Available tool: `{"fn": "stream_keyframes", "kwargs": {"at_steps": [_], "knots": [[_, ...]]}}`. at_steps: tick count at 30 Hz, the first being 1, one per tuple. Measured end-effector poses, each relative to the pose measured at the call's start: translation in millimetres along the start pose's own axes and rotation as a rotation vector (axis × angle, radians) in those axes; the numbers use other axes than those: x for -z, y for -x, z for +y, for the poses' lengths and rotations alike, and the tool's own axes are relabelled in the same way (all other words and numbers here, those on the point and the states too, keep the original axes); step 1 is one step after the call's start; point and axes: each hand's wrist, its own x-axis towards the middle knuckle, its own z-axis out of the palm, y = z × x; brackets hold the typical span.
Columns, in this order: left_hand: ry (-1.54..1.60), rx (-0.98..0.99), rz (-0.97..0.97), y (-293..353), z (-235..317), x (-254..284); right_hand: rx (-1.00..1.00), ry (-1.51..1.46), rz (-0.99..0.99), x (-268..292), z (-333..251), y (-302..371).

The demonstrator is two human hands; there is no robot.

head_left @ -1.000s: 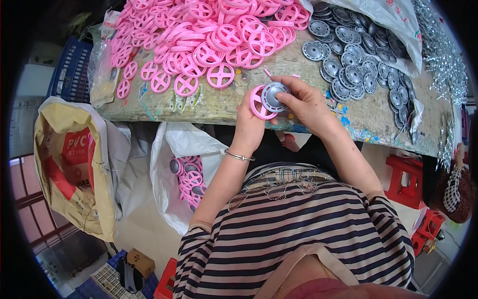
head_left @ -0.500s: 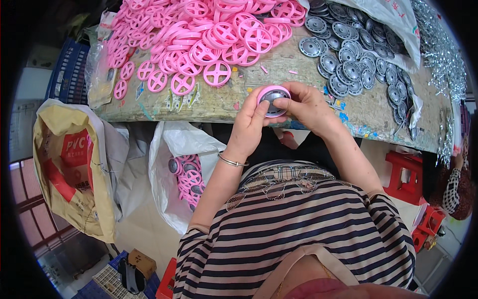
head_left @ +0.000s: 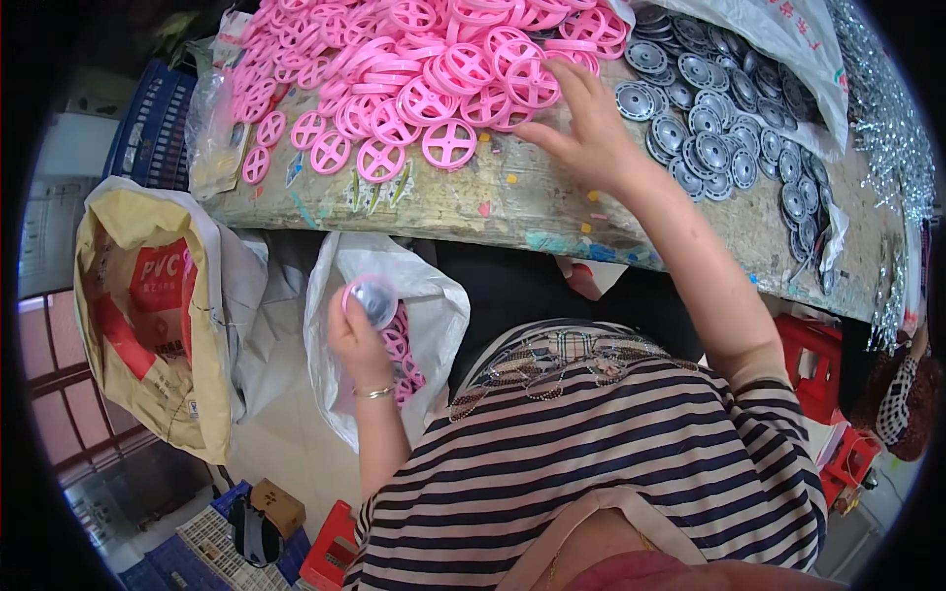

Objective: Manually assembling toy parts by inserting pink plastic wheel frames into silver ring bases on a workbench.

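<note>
Over the mouth of a white sack (head_left: pixel 445 295) at the table's front, my left hand (head_left: pixel 357 340) holds a pink toy wheel with a grey hub disc (head_left: pixel 375 299). The wheel is smeared by motion. More pink wheels (head_left: pixel 398 347), some with grey centres, lie inside that sack. My right hand (head_left: pixel 596 128) is over the table with thumb and fingers apart. Its fingertips are at the right edge of a large heap of pink spoked wheels (head_left: pixel 449 144); whether they touch one I cannot tell. Right of this hand lies a pile of grey discs (head_left: pixel 712 151).
The worn table (head_left: pixel 463 212) bears small coloured scraps. A yellowish sack (head_left: pixel 118 394) stands open at the left. Silver tinsel (head_left: pixel 882 128) hangs along the right end, and red stools (head_left: pixel 813 364) stand below. A clear plastic bag (head_left: pixel 210 148) lies at the table's left end.
Both hands were together on the wheel at the table edge. My left hand has carried it down and left to the white sack; my right hand has let go and moved up to the pink heap.
</note>
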Motion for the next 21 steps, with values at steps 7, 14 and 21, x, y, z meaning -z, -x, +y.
{"fn": "stream_keyframes", "kwargs": {"at_steps": [7,14,21], "knots": [[-0.521,-0.049,-0.132,-0.3,-6.0,22.0,0.241,0.529,-0.044,-9.9,54.5,-38.7],[0.192,-0.038,-0.373,-4.8,54.1,-62.2,-0.041,-0.005,-0.002,42.4,49.3,-29.2],[0.858,0.053,-0.605,-10.0,102.0,-158.8,-0.488,-0.379,-0.493,38.3,-51.3,59.2]]}}
